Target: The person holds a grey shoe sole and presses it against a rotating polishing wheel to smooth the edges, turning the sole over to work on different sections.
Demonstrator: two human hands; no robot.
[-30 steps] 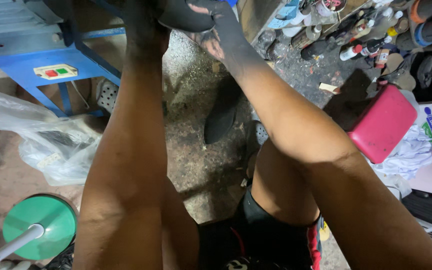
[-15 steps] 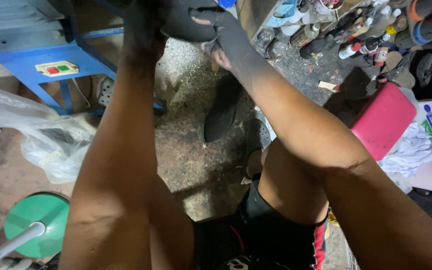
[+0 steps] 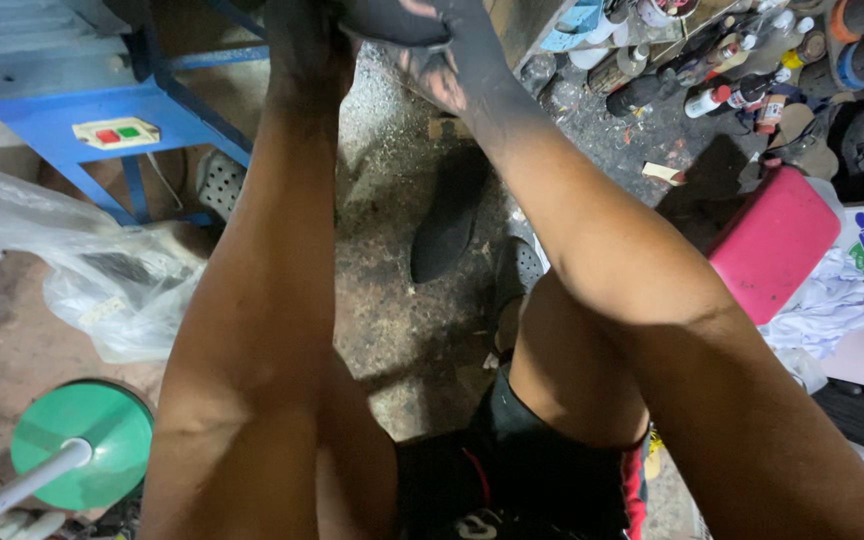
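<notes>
A black shoe sole (image 3: 397,20) is held up at the top edge of the head view, partly cut off by the frame. My left hand (image 3: 307,35) grips it from the left, fingers mostly out of view. My right hand (image 3: 447,65), smeared dark, wraps around it from the right and below. Both forearms stretch up from the bottom of the picture. A second black sole (image 3: 449,215) lies on the stained concrete floor below the hands.
A blue metal stand (image 3: 82,110) with a red and green switch box is at upper left. A clear plastic bag (image 3: 102,270) and a green round base (image 3: 82,440) lie left. A pink stool (image 3: 772,245), bottles (image 3: 722,95) and shoes crowd the right.
Both hands and the black sole have risen toward the top edge, so less of the hands shows. The view has shifted slightly.
</notes>
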